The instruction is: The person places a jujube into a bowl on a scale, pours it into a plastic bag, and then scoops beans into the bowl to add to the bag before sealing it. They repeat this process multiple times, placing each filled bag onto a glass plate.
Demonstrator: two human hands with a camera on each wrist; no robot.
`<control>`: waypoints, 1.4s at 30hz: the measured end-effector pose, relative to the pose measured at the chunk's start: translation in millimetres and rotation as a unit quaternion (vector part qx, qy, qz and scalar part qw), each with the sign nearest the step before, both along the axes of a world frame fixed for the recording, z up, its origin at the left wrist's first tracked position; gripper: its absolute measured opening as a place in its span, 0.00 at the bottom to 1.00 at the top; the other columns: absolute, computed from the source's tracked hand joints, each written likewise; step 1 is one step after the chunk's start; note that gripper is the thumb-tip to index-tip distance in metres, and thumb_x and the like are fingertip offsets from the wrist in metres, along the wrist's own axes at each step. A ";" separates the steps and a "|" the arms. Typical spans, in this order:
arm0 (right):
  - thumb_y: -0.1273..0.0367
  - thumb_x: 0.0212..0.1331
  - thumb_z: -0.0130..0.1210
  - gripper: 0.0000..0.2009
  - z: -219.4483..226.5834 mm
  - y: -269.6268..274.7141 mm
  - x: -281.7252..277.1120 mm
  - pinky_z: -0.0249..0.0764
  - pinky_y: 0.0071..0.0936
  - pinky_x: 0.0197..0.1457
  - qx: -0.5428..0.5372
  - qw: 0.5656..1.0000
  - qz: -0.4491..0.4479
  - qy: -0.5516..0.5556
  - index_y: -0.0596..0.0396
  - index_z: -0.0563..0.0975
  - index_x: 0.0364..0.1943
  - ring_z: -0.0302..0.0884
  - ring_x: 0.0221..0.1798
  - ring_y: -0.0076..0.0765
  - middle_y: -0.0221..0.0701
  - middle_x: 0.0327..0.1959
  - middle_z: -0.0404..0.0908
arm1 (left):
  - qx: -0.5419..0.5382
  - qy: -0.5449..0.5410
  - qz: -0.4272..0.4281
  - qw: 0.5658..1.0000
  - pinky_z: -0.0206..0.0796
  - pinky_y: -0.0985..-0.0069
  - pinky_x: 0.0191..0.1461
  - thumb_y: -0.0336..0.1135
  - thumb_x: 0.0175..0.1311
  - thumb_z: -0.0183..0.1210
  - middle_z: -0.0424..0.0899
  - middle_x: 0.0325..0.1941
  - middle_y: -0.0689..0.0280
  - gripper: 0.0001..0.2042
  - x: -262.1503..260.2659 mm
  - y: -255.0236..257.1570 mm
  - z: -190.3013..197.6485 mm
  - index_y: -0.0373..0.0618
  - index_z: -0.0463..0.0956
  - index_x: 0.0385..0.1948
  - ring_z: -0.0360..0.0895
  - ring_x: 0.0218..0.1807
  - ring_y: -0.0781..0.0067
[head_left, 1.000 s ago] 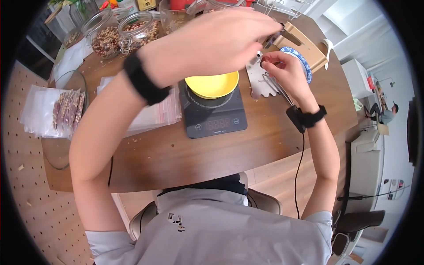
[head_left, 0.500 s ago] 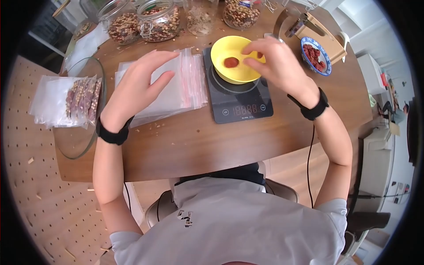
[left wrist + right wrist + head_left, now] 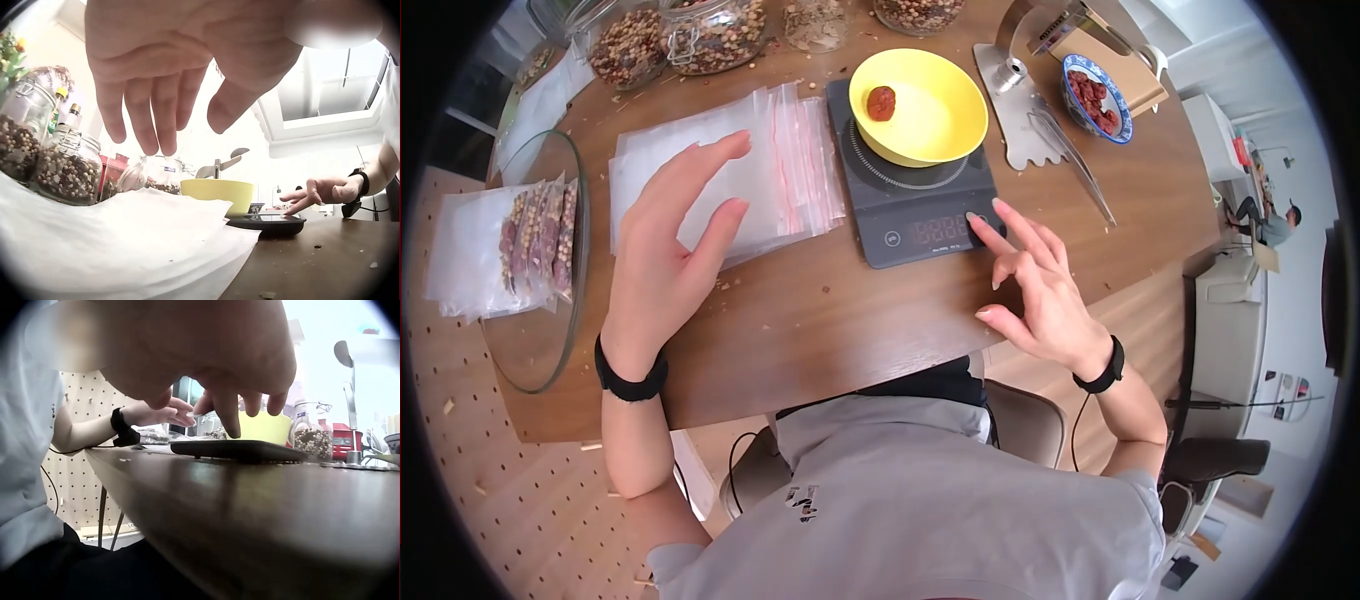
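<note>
A black kitchen scale (image 3: 875, 225) carries a yellow bowl (image 3: 945, 115) with one wrinkled dark-red dried fruit (image 3: 881, 103) against its left inner wall. My right hand (image 3: 1045, 290) is at the scale's front right corner, its extended index fingertip on the panel beside the lit display; the other fingers are loosely bent. Over a stack of clear zip bags (image 3: 690, 150) hovers my left hand (image 3: 662, 255), fingers spread and thumb apart, holding nothing. In the left wrist view, its fingers hang above the pale bags (image 3: 125, 244).
Behind stand glass jars (image 3: 715, 40) of mixed beans. At right are a metal plate (image 3: 1010, 105), tweezers (image 3: 1075, 165) and a blue-and-white bowl (image 3: 1127, 128) of red dried fruit. Filled bags (image 3: 490, 250) lie on a glass plate (image 3: 550, 375) at left.
My left hand has drawn back from across the yellow bowl to above the bags. My right hand went from the right side, over the bowl, down to the scale's panel. The dried fruit shifted left.
</note>
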State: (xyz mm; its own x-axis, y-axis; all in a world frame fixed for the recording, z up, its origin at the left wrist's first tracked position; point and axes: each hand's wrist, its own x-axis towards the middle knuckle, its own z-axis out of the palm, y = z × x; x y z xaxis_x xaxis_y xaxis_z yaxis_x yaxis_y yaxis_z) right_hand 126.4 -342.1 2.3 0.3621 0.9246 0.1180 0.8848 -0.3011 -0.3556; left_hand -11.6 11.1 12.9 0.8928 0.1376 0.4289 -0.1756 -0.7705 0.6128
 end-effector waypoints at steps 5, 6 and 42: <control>0.56 0.60 0.67 0.21 12.4 39.7 -10.9 0.55 0.53 0.77 0.016 0.994 0.107 0.026 0.52 0.67 0.38 0.54 0.82 0.54 0.46 0.73 0.71 | -0.001 0.002 0.009 1.000 0.68 0.66 0.67 0.25 0.65 0.62 0.85 0.57 0.56 0.21 -2.5 3.2 -4.2 0.40 0.77 0.61 0.79 0.60 0.53; 0.56 0.59 0.67 0.21 11.4 46.9 -12.0 0.55 0.53 0.77 0.005 0.993 0.112 0.028 0.52 0.67 0.38 0.54 0.82 0.53 0.46 0.72 0.71 | -0.004 0.001 0.010 1.000 0.68 0.65 0.67 0.25 0.64 0.63 0.84 0.58 0.56 0.22 -1.8 4.7 -6.4 0.40 0.77 0.61 0.79 0.61 0.53; 0.55 0.58 0.67 0.33 31.1 120.6 -20.4 0.65 0.44 0.72 0.148 0.968 0.197 0.048 0.63 0.73 0.63 0.77 0.61 0.51 0.46 0.61 0.78 | 0.088 0.043 -0.165 0.981 0.34 0.45 0.83 0.41 0.43 0.78 0.77 0.62 0.58 0.58 25.6 -23.4 28.8 0.44 0.49 0.78 0.76 0.66 0.62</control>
